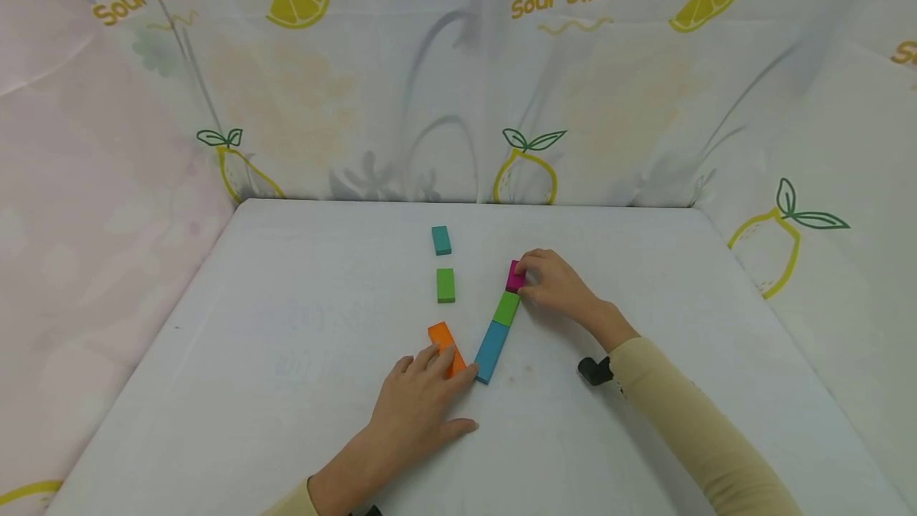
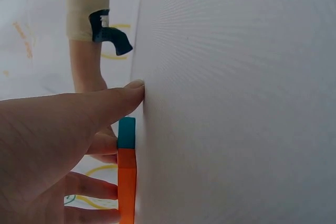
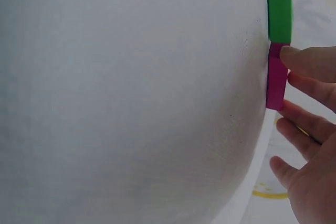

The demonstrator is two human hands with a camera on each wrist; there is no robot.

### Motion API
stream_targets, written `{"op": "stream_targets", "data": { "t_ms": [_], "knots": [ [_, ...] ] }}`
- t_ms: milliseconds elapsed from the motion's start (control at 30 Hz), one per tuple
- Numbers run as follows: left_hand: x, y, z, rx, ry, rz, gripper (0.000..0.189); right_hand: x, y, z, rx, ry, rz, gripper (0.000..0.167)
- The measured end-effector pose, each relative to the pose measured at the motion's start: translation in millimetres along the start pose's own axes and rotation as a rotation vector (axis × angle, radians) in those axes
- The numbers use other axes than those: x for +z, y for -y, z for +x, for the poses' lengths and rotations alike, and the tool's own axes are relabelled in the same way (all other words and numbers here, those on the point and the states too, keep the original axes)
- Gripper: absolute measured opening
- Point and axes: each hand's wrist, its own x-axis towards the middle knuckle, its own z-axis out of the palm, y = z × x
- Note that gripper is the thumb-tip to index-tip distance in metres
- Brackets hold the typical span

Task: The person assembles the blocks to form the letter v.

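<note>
The right hand [image 1: 555,285] pinches a pink block [image 1: 514,279] between its thumb and fingers. The left hand [image 1: 419,404] is spread wide, with its thumb stuck out to the side, and its fingertips rest on an orange block [image 1: 441,336] lying at a slant. The pink block touches the far end of a green block [image 1: 506,309], and that one touches a long blue block [image 1: 491,353], so the three make one slanted line. The blue block's near end is close to the orange one, but a finger is in the way, so I can't tell if they touch. Farther back, a lime block [image 1: 446,285] and a teal block [image 1: 441,240] lie apart from each other. All the blocks lie flat on the white worktop [image 1: 286,341]. Behind it hangs a cloth [image 1: 401,62] with lemons on it.
</note>
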Motion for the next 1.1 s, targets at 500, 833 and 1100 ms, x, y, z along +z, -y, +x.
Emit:
{"op": "stream_targets", "data": {
  "t_ms": [500,833,1100],
  "knots": [
    [-0.5,-0.3,1.4,0.004,0.01,-0.004,0.067,0.6,-2.8,-4.9,-0.014,-0.014,0.017,0.021],
    [-1.0,-0.6,0.7,-0.007,0.026,-0.011,0.067,0.9,-1.2,-8.1,-0.006,-0.013,0.014,0.02],
    [-0.9,0.3,0.7,-0.001,0.018,0.001,0.067,2.6,-0.4,-9.9,-0.017,-0.033,0.02,0.019]
  ]
}}
